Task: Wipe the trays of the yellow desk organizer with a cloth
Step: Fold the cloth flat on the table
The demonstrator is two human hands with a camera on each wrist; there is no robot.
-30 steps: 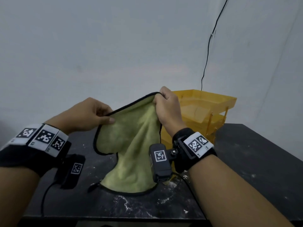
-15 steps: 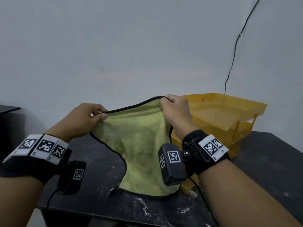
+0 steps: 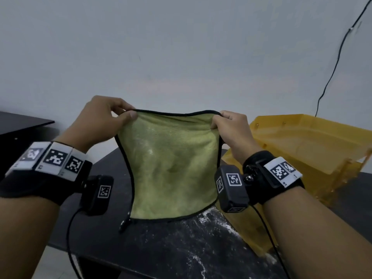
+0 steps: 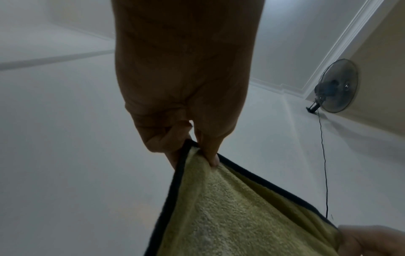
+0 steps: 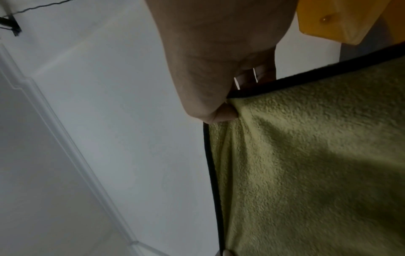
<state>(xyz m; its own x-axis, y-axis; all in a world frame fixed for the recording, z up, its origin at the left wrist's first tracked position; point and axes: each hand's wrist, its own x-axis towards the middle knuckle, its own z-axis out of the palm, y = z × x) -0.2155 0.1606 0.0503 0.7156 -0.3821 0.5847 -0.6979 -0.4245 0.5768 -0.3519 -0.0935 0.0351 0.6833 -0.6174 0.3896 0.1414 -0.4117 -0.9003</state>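
— So what have the hands got hold of?

— Each one pinches a top corner of the cloth. The left hand has thumb and fingers closed on the black-edged hem, and the right hand nips the opposite corner the same way. Between them the cloth hangs flat, like a small curtain.

— Why hold it like that?

— Probably to open it out and find a good face before wiping. Pulled apart at the corners, it shows its whole green surface, which carries some pale dusty marks.

— And below the grip?

— The bottom hem hangs down to the dark table; I can't tell whether it touches. White powdery smears lie there.

— Where's the thing to be cleaned?

— The yellow organizer stands just to the right of the right hand, its stacked trays open toward the person. No cloth touches it, so the wiping looks not yet begun.

— Anything further out?

— A black cable runs up the wall behind it.
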